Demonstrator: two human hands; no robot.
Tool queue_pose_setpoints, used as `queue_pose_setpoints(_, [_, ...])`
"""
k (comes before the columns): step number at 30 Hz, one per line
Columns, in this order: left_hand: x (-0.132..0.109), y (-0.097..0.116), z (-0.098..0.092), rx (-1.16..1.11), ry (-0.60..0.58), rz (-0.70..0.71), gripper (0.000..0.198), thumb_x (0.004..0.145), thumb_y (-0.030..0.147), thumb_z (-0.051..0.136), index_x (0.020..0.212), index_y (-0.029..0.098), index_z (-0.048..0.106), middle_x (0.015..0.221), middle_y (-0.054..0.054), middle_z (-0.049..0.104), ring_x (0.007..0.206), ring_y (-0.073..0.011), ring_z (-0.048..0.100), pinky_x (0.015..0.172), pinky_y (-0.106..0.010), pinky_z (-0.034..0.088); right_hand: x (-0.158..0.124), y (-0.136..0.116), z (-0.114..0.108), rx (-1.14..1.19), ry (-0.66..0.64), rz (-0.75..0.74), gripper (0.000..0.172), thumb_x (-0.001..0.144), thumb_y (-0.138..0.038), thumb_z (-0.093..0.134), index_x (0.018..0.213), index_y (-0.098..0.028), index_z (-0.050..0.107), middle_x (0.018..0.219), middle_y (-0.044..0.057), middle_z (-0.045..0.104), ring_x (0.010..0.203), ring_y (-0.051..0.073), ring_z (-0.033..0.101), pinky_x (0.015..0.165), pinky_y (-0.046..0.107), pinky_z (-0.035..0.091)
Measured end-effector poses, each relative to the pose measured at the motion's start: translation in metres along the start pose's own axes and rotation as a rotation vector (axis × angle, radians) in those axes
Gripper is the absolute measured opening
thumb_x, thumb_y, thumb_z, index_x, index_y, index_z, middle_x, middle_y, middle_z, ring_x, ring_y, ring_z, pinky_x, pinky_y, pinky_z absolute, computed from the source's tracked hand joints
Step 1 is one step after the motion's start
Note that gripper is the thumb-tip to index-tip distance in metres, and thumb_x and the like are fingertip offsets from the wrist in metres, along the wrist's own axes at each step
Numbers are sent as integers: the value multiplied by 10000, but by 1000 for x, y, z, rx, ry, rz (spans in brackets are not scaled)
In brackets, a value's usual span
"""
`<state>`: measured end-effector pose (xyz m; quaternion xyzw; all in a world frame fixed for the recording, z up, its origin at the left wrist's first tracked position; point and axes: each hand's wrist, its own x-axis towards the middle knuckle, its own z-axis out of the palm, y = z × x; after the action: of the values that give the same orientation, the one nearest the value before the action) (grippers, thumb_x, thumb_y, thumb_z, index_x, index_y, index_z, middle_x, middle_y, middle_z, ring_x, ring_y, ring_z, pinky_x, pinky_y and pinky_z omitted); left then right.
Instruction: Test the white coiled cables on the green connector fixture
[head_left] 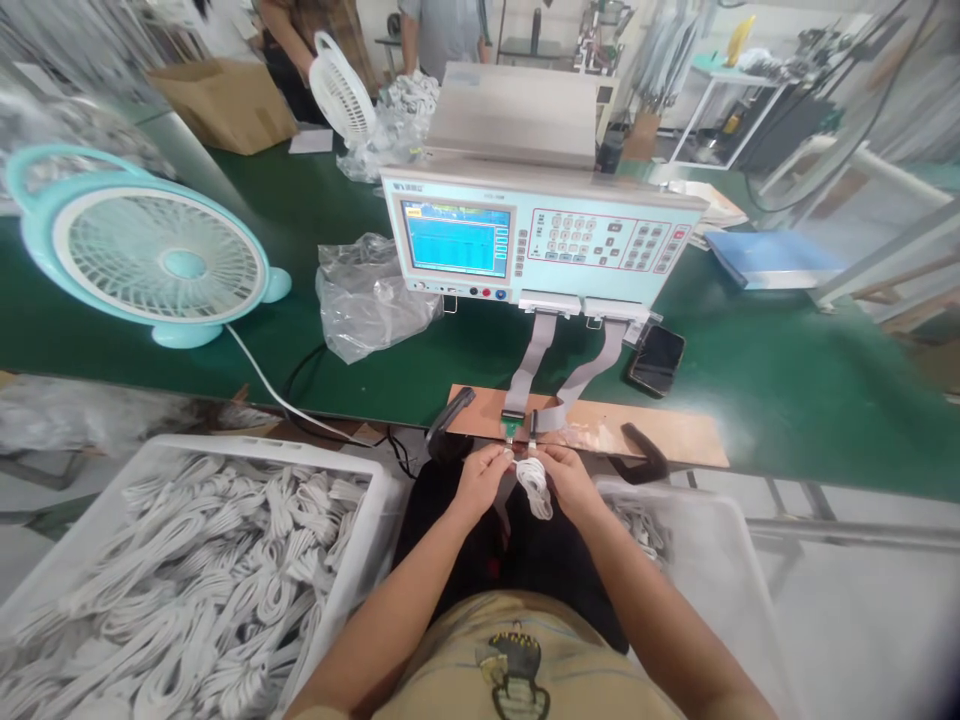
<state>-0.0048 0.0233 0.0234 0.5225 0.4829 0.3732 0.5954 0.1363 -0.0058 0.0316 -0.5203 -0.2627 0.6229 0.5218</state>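
Observation:
A coiled white cable (534,485) hangs between my two hands at the front edge of the green bench. My left hand (481,478) pinches one end of it, fingers closed. My right hand (568,477) grips the other end, fingers closed too. Both cable ends sit just below two small connectors (519,424) on a brown board (675,432), which grey ribbon cables (536,350) join to a white tester (536,235) with a blue screen.
A white bin (105,480) full of coiled white cables stands at my left, another bin (720,560) at my right. On the bench are a blue fan (161,260), a plastic bag (367,295), a black phone (657,358) and a blue folder (772,258). People stand at the back.

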Motion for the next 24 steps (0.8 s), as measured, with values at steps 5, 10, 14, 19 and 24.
queue_pose_setpoints(5, [1,-2,2,-6,17,20,285,734,373,529,550,161,575,547,13,526,571,-127,459,596,-230,358,2,2,-1,8,-12,4,244,619,-379,722,642,-142,670,549,2,600,496,109,477,501,237,349])
queue_pose_setpoints(10, [-3,-2,10,-127,86,-32,272,733,377,532,592,153,596,585,0,557,609,-141,504,615,-240,389,2,1,-1,27,-20,-4,220,625,-362,723,654,-148,681,552,-2,599,500,105,473,500,233,348])
queue_pose_setpoints(14, [-7,0,19,-204,162,-81,242,711,380,555,656,152,616,612,-6,572,646,-156,525,617,-246,404,2,1,-1,42,-30,4,207,626,-348,727,644,-148,676,552,-4,598,507,102,476,508,230,350])
queue_pose_setpoints(19, [-7,1,22,-227,217,-118,247,683,377,564,558,163,572,542,8,532,604,-149,510,583,-245,392,1,1,-1,41,-46,2,208,637,-354,717,658,-151,676,581,5,607,531,113,495,525,237,374])
queue_pose_setpoints(24, [-5,0,18,-200,201,-80,247,682,367,574,553,156,570,541,5,529,586,-143,499,568,-239,388,1,0,-2,21,-40,20,222,625,-364,722,670,-150,680,599,12,620,532,118,503,525,237,388])
